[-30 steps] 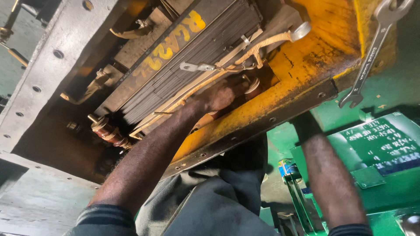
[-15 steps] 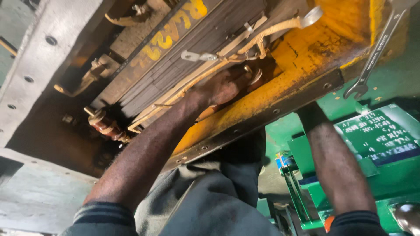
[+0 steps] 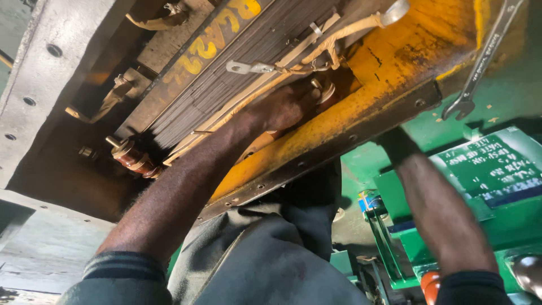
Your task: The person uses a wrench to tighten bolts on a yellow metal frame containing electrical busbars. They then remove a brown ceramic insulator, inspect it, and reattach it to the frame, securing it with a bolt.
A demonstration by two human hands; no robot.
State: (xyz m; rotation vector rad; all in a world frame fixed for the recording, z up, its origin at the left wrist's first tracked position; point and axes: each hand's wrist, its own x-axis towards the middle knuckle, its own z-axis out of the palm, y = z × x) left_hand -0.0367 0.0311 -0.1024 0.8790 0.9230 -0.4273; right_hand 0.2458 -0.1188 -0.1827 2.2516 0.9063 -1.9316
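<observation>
My left hand (image 3: 285,106) reaches into the yellow metal tank (image 3: 395,68), beside the grey laminated core (image 3: 226,79). Its fingers curl at a round brown fitting (image 3: 326,91) under cloth-wrapped leads (image 3: 339,36), and the fingertips are hidden. My right hand (image 3: 395,142) is tucked under the tank's bolted rim (image 3: 339,144); only the wrist and the back of the hand show. A steel spanner (image 3: 480,56) lies at the upper right, with neither hand on it.
A brown ribbed insulator (image 3: 132,158) sticks out at the core's lower left. A grey drilled steel plate (image 3: 39,73) runs along the left. Green machine parts with a printed plate (image 3: 491,164) sit on the right. My dark clothing (image 3: 265,260) fills the lower middle.
The view has drifted, so the tank and spanner sit higher and further right in the picture. Both hands stay at the same spots on the tank.
</observation>
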